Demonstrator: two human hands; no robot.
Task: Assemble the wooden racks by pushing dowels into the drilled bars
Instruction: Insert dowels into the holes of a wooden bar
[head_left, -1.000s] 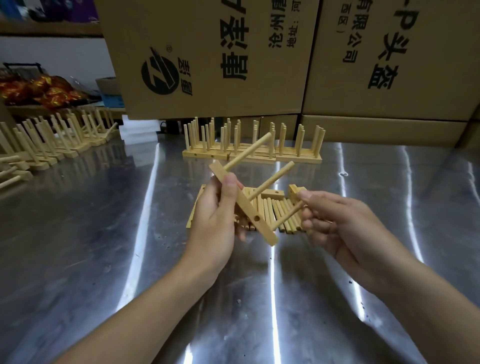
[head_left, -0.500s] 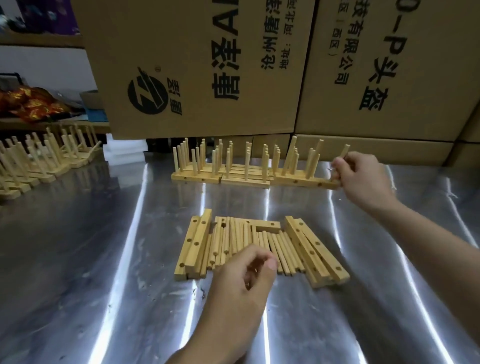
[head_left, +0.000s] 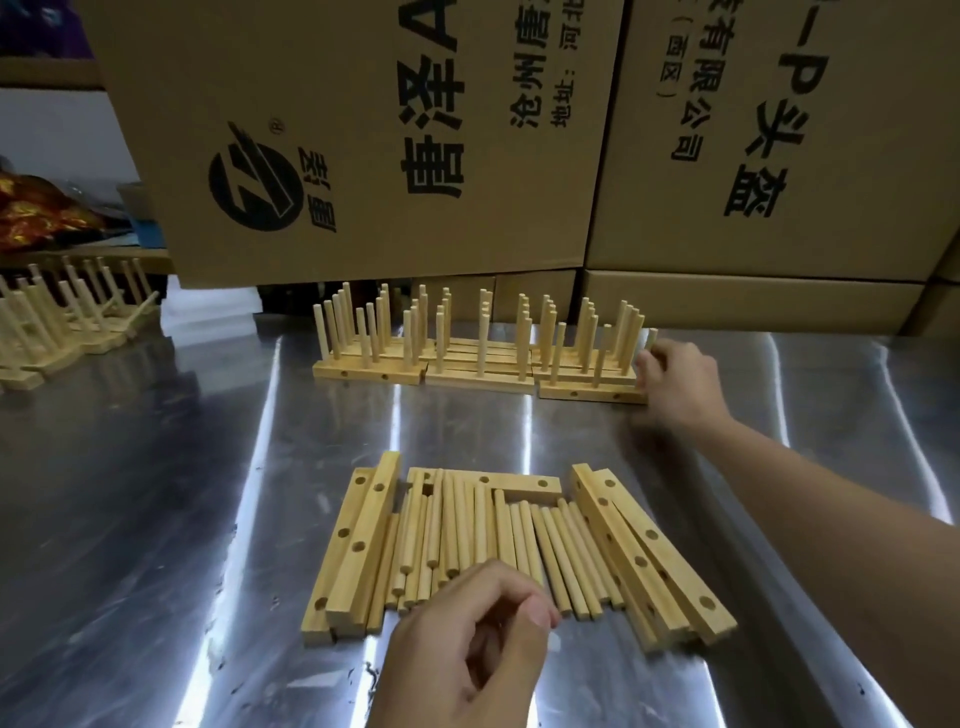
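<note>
R. hand (head_left: 675, 382) grips rack (head_left: 592, 393) at row's end; L. hand (head_left: 467, 639) curled over loose dowels (head_left: 519, 540), grasp unclear. Box (head_left: 831, 78) reads "头盔", "有限公司".

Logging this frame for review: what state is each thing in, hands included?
Finished racks: standing in a row at the back, dowels upright.
Rightmost rack: on the table, its end gripped by the right hand.
Loose dowels: lying flat, side by side.
Drilled bars: lying flat, holes empty.
Left hand: fingers curled over the dowels' near ends; a grip cannot be told.
</note>
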